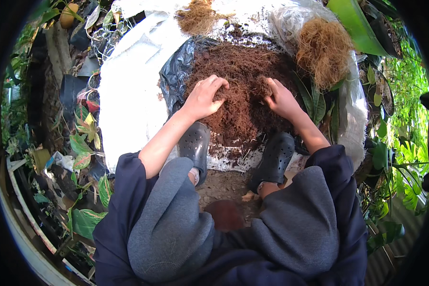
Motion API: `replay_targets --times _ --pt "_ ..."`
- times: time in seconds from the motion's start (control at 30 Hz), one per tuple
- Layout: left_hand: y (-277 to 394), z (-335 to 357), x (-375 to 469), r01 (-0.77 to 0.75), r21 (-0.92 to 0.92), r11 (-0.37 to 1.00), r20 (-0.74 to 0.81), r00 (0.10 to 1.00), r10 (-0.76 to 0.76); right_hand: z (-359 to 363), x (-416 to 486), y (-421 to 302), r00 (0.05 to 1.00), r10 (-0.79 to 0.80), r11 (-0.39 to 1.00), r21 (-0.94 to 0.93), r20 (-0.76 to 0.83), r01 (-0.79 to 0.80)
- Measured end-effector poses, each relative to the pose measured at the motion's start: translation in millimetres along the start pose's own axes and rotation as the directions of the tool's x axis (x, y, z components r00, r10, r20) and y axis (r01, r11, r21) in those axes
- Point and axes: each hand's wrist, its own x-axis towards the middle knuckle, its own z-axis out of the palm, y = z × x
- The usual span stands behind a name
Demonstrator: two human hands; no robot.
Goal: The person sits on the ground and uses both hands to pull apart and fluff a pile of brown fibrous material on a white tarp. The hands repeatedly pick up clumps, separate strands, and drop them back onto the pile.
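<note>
A pile of reddish-brown, soil-like coir [232, 118], mixed with loose fibres, lies before me on a white woven plastic sack [136, 89]. My left hand [207, 96] is at the pile's left side, fingers curled around some of the brown fibre; its fingertips are partly hidden. Between the thumb and fingers of my right hand [281, 99] is a dark clump of coir [263, 86], at the right part of the pile. Crumpled black plastic [178, 71] borders the pile on the left.
Tufts of tan coconut fibre [323, 52] [197, 17] lie at the far right and far side of the sack. Long green leaves [316, 102] stand close by my right hand. My clogs [195, 148] [274, 157] rest at the near edge. Potted plants [80, 146] crowd the left.
</note>
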Motion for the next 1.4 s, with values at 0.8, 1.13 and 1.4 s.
replay_targets --times 0.8,1.13,1.4 --pt "17 -51 4 -0.036 -0.132 0.991 -0.04 0.999 0.031 -61 -4 -47 0.995 0.069 0.956 -0.291 0.079 -0.043" --pt "36 -57 10 0.121 -0.322 0.939 0.114 0.99 -0.089 14 47 -65 0.992 -0.118 0.968 -0.216 0.046 0.125" --pt "10 -55 4 0.07 0.202 0.977 -0.059 0.997 -0.059 -37 46 -48 0.988 0.14 0.939 0.307 0.058 -0.151"
